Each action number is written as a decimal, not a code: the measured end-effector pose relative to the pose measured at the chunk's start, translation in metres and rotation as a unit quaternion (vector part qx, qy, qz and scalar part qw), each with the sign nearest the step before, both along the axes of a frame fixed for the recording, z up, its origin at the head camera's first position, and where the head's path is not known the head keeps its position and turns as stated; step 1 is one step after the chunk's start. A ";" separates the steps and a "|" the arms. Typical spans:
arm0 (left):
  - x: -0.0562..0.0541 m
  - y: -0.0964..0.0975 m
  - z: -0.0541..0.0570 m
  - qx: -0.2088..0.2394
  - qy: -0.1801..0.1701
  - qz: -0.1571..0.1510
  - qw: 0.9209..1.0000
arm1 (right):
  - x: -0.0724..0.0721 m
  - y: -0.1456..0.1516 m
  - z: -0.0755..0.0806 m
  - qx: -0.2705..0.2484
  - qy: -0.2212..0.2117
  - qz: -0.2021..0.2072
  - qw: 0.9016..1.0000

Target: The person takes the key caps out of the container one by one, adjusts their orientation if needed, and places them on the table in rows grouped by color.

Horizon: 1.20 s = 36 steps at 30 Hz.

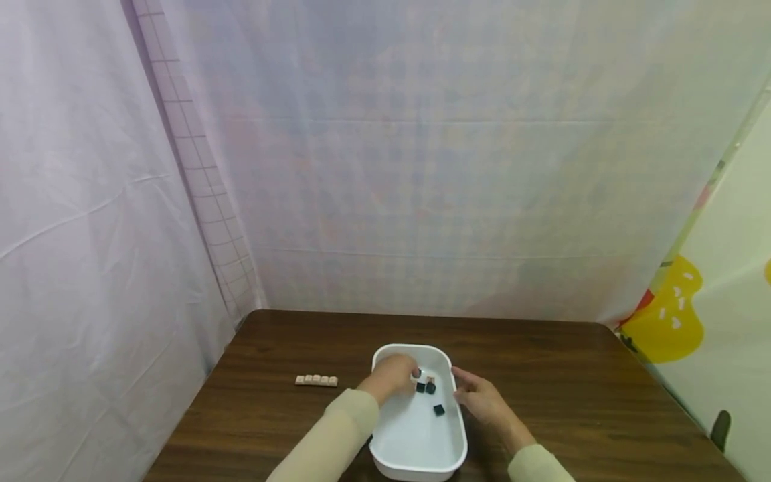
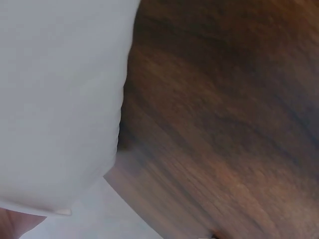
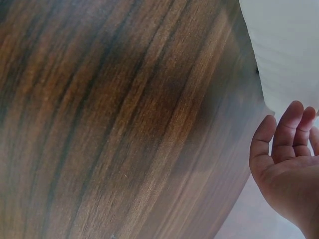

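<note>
A white tray (image 1: 415, 438) with rounded corners stands on the table. Several small dark cube-like pieces (image 1: 439, 410) lie in its far half, beside a small orange-brown one (image 1: 430, 379). My left hand (image 1: 394, 373) reaches over the left rim into the tray, fingers pointing down beside the pieces. Its fingertips are mostly hidden, and I cannot tell whether they pinch a piece. At the right rim, my right hand (image 1: 482, 398) has its fingertips against the tray's side. The right wrist view shows that hand's fingers (image 3: 286, 132) loosely bent, near a white surface.
A short row of cream keycap-like pieces (image 1: 316, 380) lies left of the tray. The brown wooden table (image 1: 542, 361) ends at a pale curtain (image 1: 421, 201) behind. White cloth (image 1: 90, 234) hangs on the left, and a sheet with a yellow print (image 1: 668, 321) is on the right.
</note>
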<state>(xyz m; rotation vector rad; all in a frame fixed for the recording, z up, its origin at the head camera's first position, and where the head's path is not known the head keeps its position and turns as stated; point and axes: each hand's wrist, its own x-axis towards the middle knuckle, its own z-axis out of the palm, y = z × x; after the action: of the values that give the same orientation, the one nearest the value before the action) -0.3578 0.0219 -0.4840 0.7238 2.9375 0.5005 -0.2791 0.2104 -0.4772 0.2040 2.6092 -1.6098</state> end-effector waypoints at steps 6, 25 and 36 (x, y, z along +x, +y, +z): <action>0.002 0.001 -0.002 -0.044 0.022 -0.024 0.998 | 0.000 -0.001 0.001 -0.003 -0.006 -0.002 1.000; 0.009 -0.006 0.017 0.000 0.050 -0.076 0.996 | 0.004 0.000 0.000 -0.007 0.024 0.009 1.000; 0.006 -0.017 0.023 0.052 0.055 -0.073 0.994 | 0.003 0.000 -0.002 -0.009 0.022 0.004 1.000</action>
<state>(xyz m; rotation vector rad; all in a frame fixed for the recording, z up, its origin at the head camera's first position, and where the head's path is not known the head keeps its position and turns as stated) -0.3516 0.0048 -0.4608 1.0012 2.9455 0.6241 -0.2760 0.2103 -0.4788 0.1586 2.6222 -1.6540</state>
